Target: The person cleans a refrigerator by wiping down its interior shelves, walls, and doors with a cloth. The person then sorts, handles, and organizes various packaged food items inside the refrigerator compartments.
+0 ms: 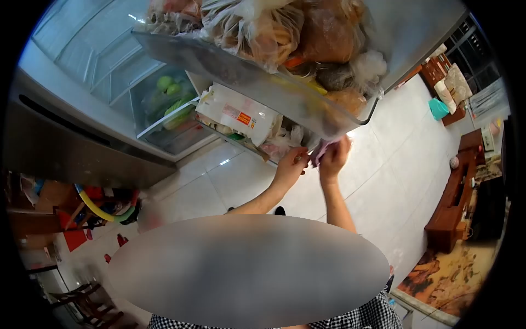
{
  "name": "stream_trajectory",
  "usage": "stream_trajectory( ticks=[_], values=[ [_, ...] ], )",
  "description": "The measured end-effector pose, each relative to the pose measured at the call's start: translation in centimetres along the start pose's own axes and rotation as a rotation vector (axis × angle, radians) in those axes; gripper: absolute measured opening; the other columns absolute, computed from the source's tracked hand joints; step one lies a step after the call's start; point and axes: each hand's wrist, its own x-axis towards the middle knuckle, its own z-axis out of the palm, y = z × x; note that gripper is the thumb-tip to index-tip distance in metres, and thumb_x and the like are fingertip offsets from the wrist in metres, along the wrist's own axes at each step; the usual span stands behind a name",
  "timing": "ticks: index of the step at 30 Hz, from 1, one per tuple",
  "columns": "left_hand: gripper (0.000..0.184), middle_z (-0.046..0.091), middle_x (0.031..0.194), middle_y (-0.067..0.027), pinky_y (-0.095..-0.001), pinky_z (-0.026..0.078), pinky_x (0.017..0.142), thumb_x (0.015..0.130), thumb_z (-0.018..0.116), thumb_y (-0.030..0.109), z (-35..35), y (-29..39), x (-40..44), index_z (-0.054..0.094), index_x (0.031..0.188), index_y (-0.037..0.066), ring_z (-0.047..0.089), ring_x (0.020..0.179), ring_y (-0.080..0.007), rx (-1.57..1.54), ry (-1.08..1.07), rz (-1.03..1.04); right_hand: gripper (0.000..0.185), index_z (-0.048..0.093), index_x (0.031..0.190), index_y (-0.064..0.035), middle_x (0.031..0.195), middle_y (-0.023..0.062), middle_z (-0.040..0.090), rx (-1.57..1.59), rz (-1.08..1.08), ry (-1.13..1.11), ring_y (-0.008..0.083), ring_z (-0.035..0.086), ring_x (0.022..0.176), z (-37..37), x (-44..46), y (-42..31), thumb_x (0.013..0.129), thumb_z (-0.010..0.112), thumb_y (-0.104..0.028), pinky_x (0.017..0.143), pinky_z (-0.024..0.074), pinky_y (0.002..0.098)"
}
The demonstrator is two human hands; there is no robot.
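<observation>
My right hand [335, 157] is closed around a purple cloth [321, 152], held by the front corner of a pulled-out upper drawer. Just left of it is my left hand [292, 166], with bent fingers apart and close to the cloth; nothing shows in its grasp. The clear upper drawer [235, 68] juts out above both hands, loaded with plastic bags of food [329, 33]. Below it, a lower drawer [233, 141] holds a white printed package [239, 114] and a clear plastic bag [285, 141] beside my left hand.
An open fridge door [82, 126] stands at the left, near a clear bin [141, 129] containing green produce [169, 85]. White floor tiles [378, 164] lie below. At the right are a wooden cabinet [452, 203] and a teal bin [438, 108]. A blurred oval covers the lower middle.
</observation>
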Motion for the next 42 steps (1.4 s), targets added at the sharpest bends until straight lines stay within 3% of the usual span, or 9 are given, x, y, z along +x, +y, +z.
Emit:
stream_trajectory(
  ticks=[3, 11, 14, 16, 18, 21, 23, 26, 42],
  values=[
    [0.038, 0.054, 0.107, -0.0028, -0.0258, 0.052, 0.064, 0.094, 0.050, 0.032, 0.2, 0.2, -0.3, 0.047, 0.123, 0.009, 0.057, 0.088, -0.0118, -0.219, 0.022, -0.097, 0.032, 0.055, 0.108, 0.0001, 0.102, 0.0153, 0.055, 0.087, 0.415, -0.276, 0.0271, 0.054, 0.094, -0.6, -5.3, 0.5, 0.077, 0.050, 0.007, 0.081, 0.0441, 0.0316],
    [0.030, 0.055, 0.102, -0.0054, -0.0261, 0.051, 0.061, 0.091, 0.054, 0.020, 1.2, 0.5, 0.9, 0.049, 0.117, 0.006, 0.057, 0.086, -0.0123, -0.605, 0.179, -0.120, 0.054, 0.046, 0.123, -0.0035, 0.095, 0.0142, 0.057, -0.109, 0.092, -0.466, 0.0303, 0.059, 0.072, -0.3, -2.6, -5.2, 0.072, 0.064, -0.002, 0.065, 0.0502, 0.0356],
    [0.027, 0.057, 0.097, -0.0072, -0.0267, 0.051, 0.062, 0.088, 0.057, 0.014, 1.8, 2.6, 1.1, 0.053, 0.112, 0.003, 0.057, 0.082, -0.0134, -0.719, 0.176, -0.137, 0.059, 0.046, 0.127, -0.0027, 0.116, 0.0185, 0.055, -0.041, 0.184, -0.574, 0.0282, 0.059, 0.098, -2.3, 0.3, -7.7, 0.071, 0.065, 0.003, 0.074, 0.0500, 0.0326],
    [0.025, 0.057, 0.093, -0.0071, -0.0258, 0.050, 0.061, 0.087, 0.058, 0.013, 2.4, 4.4, 1.5, 0.054, 0.110, 0.002, 0.057, 0.077, -0.0130, -0.759, 0.217, -0.071, 0.044, 0.055, 0.114, -0.0012, 0.114, 0.0163, 0.055, -0.026, -0.061, -0.480, 0.0253, 0.059, 0.092, -4.2, 1.2, -6.5, 0.071, 0.064, 0.005, 0.071, 0.0506, 0.0297],
    [0.032, 0.056, 0.094, -0.0076, -0.0264, 0.048, 0.066, 0.087, 0.058, 0.013, 3.2, 6.1, 2.2, 0.049, 0.114, 0.000, 0.056, 0.079, -0.0155, -0.596, 0.362, 0.207, 0.033, 0.054, 0.100, 0.0013, 0.092, 0.0130, 0.056, -0.189, -0.299, -0.246, 0.0235, 0.054, 0.084, -6.8, 3.8, -5.3, 0.070, 0.066, 0.005, 0.070, 0.0448, 0.0311],
    [0.041, 0.050, 0.107, -0.0177, -0.0360, 0.042, 0.087, 0.085, 0.056, 0.009, 4.0, 6.3, 4.6, 0.042, 0.123, -0.001, 0.051, 0.098, -0.0297, 0.021, 0.530, 0.416, 0.035, 0.049, 0.118, 0.0030, 0.124, 0.0096, 0.047, 0.256, 0.105, -0.041, 0.0179, 0.052, 0.100, -6.1, 7.8, -3.3, 0.089, 0.058, -0.015, 0.083, 0.0451, 0.0316],
    [0.046, 0.045, 0.115, -0.0230, -0.0409, 0.035, 0.096, 0.084, 0.054, 0.007, 5.0, 4.5, 7.0, 0.039, 0.127, -0.001, 0.043, 0.108, -0.0370, 0.188, 0.519, 0.431, 0.042, 0.048, 0.122, 0.0019, 0.121, 0.0093, 0.050, 0.298, 0.359, -0.350, 0.0181, 0.052, 0.102, -6.8, 8.5, 0.5, 0.088, 0.058, -0.021, 0.088, 0.0437, 0.0314],
    [0.050, 0.039, 0.122, -0.0262, -0.0440, 0.029, 0.101, 0.083, 0.053, 0.007, 5.4, 2.3, 10.4, 0.037, 0.129, 0.000, 0.035, 0.116, -0.0417, -0.010, 0.495, 0.514, 0.040, 0.050, 0.120, 0.0014, 0.115, 0.0086, 0.054, 0.209, 0.036, -0.385, 0.0175, 0.052, 0.101, -5.1, 8.3, 4.9, 0.090, 0.055, -0.025, 0.089, 0.0426, 0.0313],
    [0.025, 0.056, 0.096, -0.0096, -0.0325, 0.044, 0.075, 0.084, 0.060, 0.011, 9.8, 11.9, 1.6, 0.052, 0.104, -0.001, 0.053, 0.088, -0.0178, -0.319, 0.448, 0.557, 0.041, 0.055, 0.108, 0.0039, 0.108, 0.0105, 0.056, 0.307, 0.166, -0.295, 0.0195, 0.053, 0.096, -2.4, 9.5, 1.4, 0.090, 0.050, -0.033, 0.084, 0.0432, 0.0338]
  ],
)
